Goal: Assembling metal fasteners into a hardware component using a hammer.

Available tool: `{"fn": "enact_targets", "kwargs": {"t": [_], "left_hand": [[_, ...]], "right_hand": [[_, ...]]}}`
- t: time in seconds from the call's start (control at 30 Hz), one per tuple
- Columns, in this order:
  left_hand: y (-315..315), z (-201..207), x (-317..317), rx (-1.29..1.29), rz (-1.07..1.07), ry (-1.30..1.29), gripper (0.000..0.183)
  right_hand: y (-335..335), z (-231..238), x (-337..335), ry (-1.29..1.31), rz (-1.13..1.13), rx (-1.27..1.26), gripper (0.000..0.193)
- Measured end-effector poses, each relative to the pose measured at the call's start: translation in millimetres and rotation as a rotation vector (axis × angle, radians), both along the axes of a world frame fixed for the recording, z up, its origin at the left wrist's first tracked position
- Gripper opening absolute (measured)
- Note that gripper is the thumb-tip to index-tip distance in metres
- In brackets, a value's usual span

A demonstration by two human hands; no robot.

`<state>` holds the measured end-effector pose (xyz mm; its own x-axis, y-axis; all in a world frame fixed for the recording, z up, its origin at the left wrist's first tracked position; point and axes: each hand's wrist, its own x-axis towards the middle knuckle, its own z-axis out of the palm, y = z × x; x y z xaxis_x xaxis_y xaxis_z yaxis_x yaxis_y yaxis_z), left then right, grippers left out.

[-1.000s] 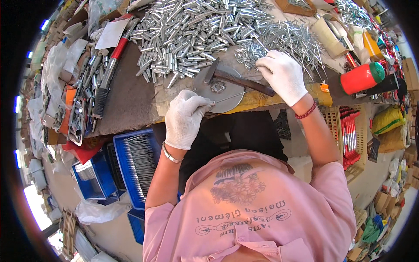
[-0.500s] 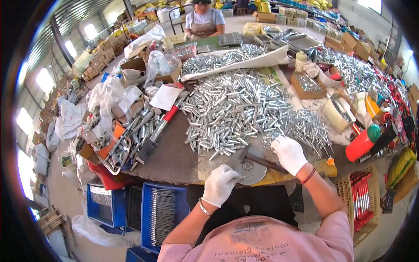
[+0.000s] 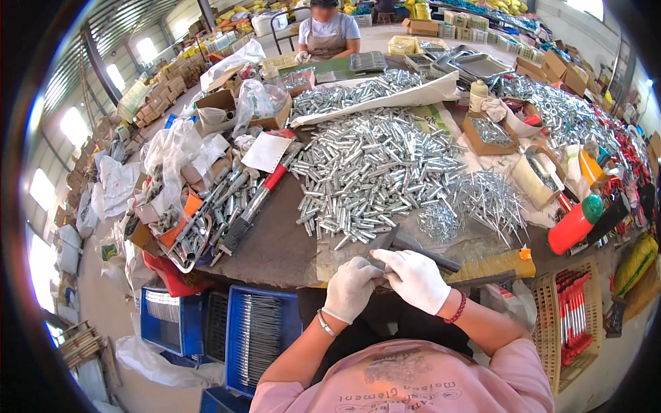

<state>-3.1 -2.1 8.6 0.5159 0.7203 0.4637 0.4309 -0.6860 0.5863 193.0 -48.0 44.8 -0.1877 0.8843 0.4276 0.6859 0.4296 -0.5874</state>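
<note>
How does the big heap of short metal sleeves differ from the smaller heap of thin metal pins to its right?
The heap of sleeves is much larger and holds short, thick tubes lying close together. The heap of pins is smaller, and its pieces are long, thin and tangled, sticking out in many directions. The sleeves lie farther from both gloved hands than the pins. Both are silver metal, loose on the table.

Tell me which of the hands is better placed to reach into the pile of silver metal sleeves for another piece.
Probably the right. The right hand lies beside the dark hammer-like tool, closer to the near edge of the silver sleeve pile. The left hand sits lower and farther back. Both gloved hands meet over a small part.
</note>
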Motion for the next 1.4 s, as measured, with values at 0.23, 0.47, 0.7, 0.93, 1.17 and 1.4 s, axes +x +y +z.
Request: {"fn": "enact_targets", "kwargs": {"t": [0.23, 0.47, 0.7, 0.93, 1.17, 1.4], "left_hand": [[-2, -1, -1, 0.035, -0.013, 0.014, 0.019], [-1, 1, -1, 0.021, -0.032, -0.028, 0.018], [-4, 2, 0, -0.023, 0.013, 0.026, 0.013], [-1, -3, 1, -0.006, 0.012, 0.009, 0.012], [-5, 3, -1, -0.015, 0.012, 0.002, 0.017], [-1, -2, -1, 0.019, 0.006, -0.006, 0.013]], "right_hand": [[-4, -7, 1, -0.136, -0.004, 0.044, 0.045], [-3, -7, -3, -0.156, -0.007, 0.023, 0.042], [-4, 0, -6, -0.29, 0.032, -0.003, 0.049], [-7, 0, 6, -0.308, 0.033, 0.068, 0.053], [-4, 0, 46, -0.44, -0.226, 0.056, 0.036], [-1, -8, 51, -0.431, -0.291, 0.005, 0.037]]}}
